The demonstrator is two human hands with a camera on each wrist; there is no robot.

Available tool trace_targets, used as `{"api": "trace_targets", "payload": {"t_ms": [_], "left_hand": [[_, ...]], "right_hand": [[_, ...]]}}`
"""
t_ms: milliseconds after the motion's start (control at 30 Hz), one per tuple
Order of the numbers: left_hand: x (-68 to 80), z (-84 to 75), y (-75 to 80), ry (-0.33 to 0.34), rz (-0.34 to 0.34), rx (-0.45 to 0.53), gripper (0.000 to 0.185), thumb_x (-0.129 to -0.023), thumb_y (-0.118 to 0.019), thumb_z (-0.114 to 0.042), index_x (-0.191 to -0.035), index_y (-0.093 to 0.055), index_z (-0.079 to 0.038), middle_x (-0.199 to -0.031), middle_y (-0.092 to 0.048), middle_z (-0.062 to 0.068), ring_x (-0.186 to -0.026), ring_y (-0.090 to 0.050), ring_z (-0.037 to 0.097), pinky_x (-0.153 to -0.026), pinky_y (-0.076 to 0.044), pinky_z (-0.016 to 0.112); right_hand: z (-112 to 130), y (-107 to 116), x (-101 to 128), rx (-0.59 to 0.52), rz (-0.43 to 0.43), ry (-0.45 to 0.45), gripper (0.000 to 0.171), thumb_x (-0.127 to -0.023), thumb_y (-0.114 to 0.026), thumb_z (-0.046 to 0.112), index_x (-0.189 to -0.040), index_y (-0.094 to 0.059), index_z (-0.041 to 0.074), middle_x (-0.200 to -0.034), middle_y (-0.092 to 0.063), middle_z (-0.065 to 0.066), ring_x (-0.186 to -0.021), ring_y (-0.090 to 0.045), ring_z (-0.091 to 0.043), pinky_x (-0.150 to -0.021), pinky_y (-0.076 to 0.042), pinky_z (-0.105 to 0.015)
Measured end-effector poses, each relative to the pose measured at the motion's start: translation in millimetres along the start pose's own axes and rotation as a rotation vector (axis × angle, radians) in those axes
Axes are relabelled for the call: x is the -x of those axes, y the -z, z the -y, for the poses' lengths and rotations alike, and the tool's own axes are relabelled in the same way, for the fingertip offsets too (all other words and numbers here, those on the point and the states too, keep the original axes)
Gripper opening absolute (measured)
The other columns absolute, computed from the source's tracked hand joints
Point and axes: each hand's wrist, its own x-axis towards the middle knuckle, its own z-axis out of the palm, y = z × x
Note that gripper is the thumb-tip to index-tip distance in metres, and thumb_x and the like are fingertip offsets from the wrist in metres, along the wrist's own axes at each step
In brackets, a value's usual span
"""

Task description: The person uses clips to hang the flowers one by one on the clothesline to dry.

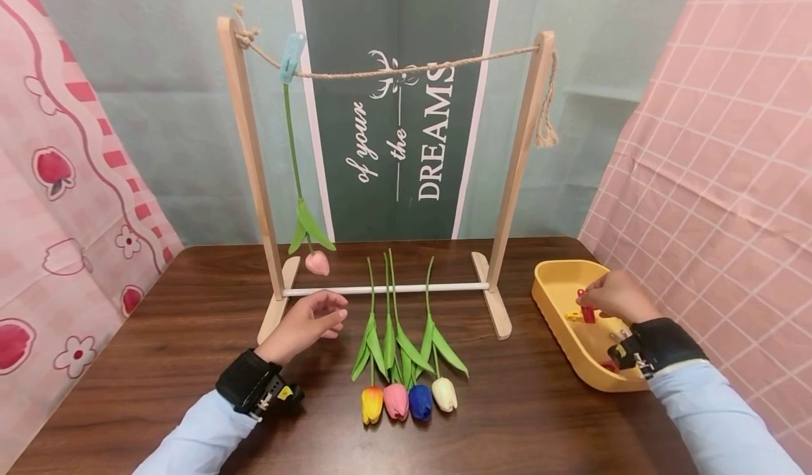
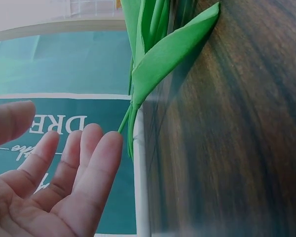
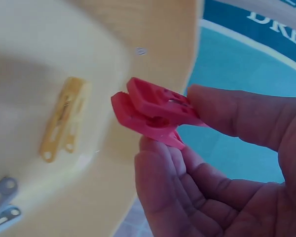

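Head view: looks forward and down from above the near table edge, taking in the wooden rack (image 1: 387, 179), tulips (image 1: 406, 362) and yellow tray (image 1: 564, 306). Left wrist view: low, close behind the left hand (image 2: 49, 182), facing the tulip leaves (image 2: 163, 54) (shared with head view). Right wrist view: very close under the right hand (image 3: 227, 163), facing the tray's inside (image 3: 49, 59), also shared.

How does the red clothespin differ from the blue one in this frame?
The red clothespin is pinched in the right hand over the yellow tray; the blue clothespin hangs on the rope. The blue one clamps a pink tulip's stem; the red one clamps nothing. Both look like plastic spring clips.
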Motion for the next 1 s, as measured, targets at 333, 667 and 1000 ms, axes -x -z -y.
{"api": "trace_targets", "payload": {"t_ms": [333,667,1000], "left_hand": [[-1.6,-1.4,1.2,0.027,-0.027,-0.018,0.027,-0.096,-0.058,-0.006,-0.117,-0.054,0.011,-0.106,-0.06,0.028,-0.093,-0.061,0.041,-0.075,-0.057,0.038],[-2.2,-9.4,0.0,0.052,-0.033,-0.021,0.026,-0.097,-0.059,-0.009,-0.116,-0.055,0.007,-0.108,-0.062,0.026,-0.094,-0.062,0.039,-0.076,-0.057,0.037],[-0.9,-14.3,-1.5,0.058,-0.041,-0.017,0.028,-0.096,-0.06,-0.009,-0.117,-0.054,0.008,-0.106,-0.062,0.024,-0.091,-0.063,0.035,-0.077,-0.057,0.04]], "right_hand": [[33,5,4,0.031,-0.06,0.074,0.027,-0.091,-0.064,0.019,-0.069,-0.071,0.004,-0.065,-0.064,-0.004,-0.059,-0.045,-0.02,-0.048,-0.031,-0.03],[72,2,10,0.011,-0.212,0.119,0.024,-0.088,-0.071,0.023,-0.087,-0.07,-0.001,-0.078,-0.068,-0.009,-0.071,-0.052,-0.025,-0.059,-0.04,-0.033],[97,-14,7,-0.064,-0.257,0.163,0.03,-0.085,-0.076,0.018,-0.098,-0.065,-0.006,-0.079,-0.068,-0.011,-0.069,-0.059,-0.025,-0.057,-0.047,-0.032]]}}
